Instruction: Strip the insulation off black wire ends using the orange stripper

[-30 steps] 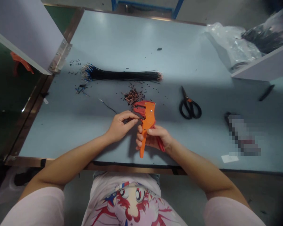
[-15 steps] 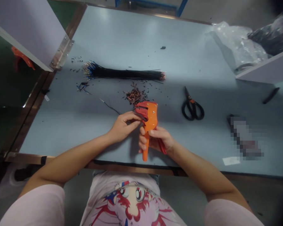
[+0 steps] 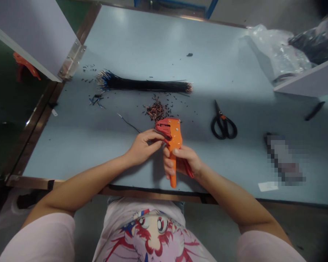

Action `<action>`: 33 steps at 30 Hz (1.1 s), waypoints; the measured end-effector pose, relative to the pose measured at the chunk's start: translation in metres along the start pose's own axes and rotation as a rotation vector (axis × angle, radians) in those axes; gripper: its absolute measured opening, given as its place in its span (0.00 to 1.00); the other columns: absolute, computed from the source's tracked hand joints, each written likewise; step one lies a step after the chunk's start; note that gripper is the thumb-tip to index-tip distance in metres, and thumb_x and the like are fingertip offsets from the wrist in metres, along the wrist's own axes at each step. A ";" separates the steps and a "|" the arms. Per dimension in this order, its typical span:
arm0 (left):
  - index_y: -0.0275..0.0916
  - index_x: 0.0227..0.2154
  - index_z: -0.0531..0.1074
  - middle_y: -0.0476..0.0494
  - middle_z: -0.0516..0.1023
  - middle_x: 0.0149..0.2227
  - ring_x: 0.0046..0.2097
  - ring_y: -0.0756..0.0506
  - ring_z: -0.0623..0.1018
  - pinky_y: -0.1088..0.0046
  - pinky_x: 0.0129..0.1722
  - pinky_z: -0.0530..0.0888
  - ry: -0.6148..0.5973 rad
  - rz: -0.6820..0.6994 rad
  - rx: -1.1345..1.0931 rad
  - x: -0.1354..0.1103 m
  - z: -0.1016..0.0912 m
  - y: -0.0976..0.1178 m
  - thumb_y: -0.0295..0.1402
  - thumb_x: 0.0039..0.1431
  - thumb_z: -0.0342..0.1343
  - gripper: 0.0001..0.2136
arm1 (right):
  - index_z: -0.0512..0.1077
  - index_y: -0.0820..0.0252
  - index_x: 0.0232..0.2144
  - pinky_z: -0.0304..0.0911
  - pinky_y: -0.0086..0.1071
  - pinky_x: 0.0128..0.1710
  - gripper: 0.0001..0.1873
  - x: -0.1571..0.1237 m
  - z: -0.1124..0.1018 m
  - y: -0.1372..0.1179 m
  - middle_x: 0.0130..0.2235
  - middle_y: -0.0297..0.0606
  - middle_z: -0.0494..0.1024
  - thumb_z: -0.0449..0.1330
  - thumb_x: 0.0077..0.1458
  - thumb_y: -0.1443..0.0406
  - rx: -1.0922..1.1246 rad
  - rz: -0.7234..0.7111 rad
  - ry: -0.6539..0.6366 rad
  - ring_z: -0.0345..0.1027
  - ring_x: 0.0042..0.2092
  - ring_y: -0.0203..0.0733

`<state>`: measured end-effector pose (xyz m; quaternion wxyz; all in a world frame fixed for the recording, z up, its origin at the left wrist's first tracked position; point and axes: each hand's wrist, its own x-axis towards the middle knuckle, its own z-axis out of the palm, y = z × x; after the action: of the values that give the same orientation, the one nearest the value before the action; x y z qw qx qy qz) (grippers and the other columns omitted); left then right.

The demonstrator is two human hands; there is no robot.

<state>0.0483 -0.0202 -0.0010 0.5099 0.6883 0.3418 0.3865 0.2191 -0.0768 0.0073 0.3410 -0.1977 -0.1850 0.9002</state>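
Wire stripper [image 3: 175, 134], orange, wrapped in right hand [image 3: 182, 162] | left hand [image 3: 144, 147] pinching thin black wire [image 3: 128, 124] at its red head | copper offcuts [image 3: 155, 111] just beyond

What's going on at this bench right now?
A person's right hand grips an orange-and-red wire stripper by its handle, while the left hand pinches a thin black wire up to the tool's jaws. On the pale blue bench lie a long bundle of black wires, a heap of copper-coloured clippings and black-handled scissors.
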 end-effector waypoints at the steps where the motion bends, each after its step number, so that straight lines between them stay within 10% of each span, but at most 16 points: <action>1: 0.37 0.31 0.75 0.44 0.78 0.35 0.38 0.49 0.76 0.72 0.39 0.71 -0.004 0.000 0.001 0.000 0.000 0.000 0.25 0.53 0.53 0.06 | 0.65 0.64 0.33 0.72 0.38 0.30 0.11 0.000 0.000 0.000 0.25 0.33 0.72 0.60 0.55 0.60 -0.004 -0.001 0.002 0.70 0.25 0.36; 33: 0.35 0.31 0.76 0.44 0.79 0.34 0.36 0.49 0.76 0.71 0.38 0.72 -0.003 -0.151 -0.121 0.001 0.001 0.004 0.30 0.51 0.56 0.06 | 0.62 0.62 0.26 0.67 0.30 0.17 0.15 0.001 0.006 0.004 0.19 0.29 0.68 0.57 0.56 0.58 -0.131 -0.057 0.089 0.62 0.16 0.31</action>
<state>0.0503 -0.0209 0.0024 0.5787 0.6291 0.3678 0.3661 0.2134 -0.0799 0.0103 0.3609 -0.2540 -0.2338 0.8664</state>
